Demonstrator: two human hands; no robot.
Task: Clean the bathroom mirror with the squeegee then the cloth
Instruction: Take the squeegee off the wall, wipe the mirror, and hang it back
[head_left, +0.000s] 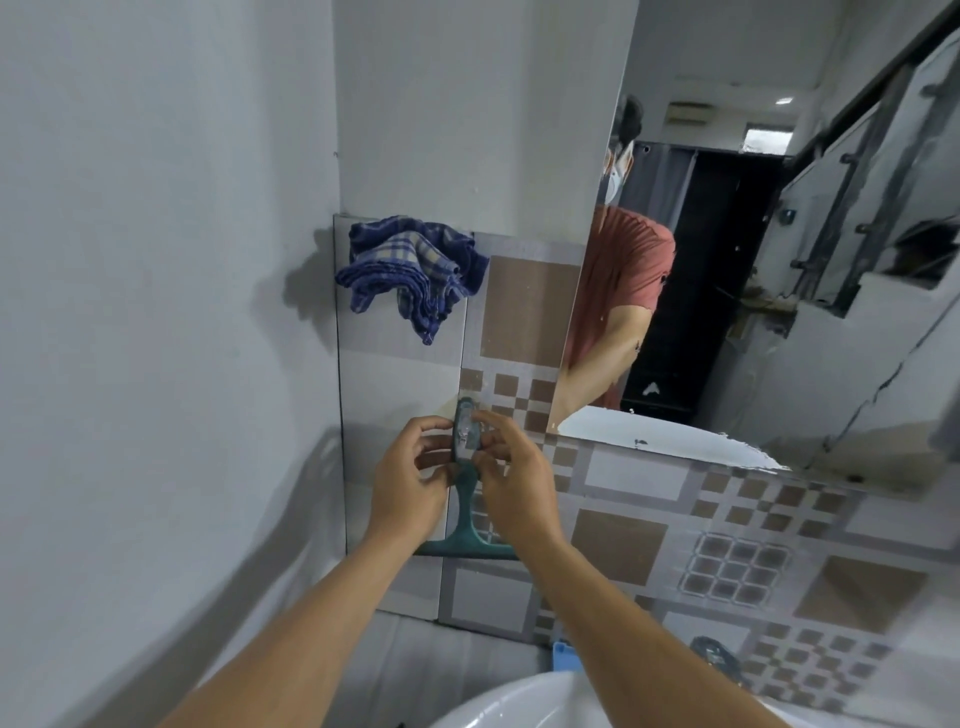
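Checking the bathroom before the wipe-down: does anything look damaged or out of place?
Yes. The mirror has white chipped or flaking patches along its bottom edge. The blue checked cloth is bunched untidily on the tile ledge. Both hands, left and right, are at the hanging squeegee.

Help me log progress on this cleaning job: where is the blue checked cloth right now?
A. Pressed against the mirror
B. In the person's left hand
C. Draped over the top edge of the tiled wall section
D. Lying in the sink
C: the blue checked cloth hangs over the top edge of the tiled wall section, while both hands are at the squeegee lower down.
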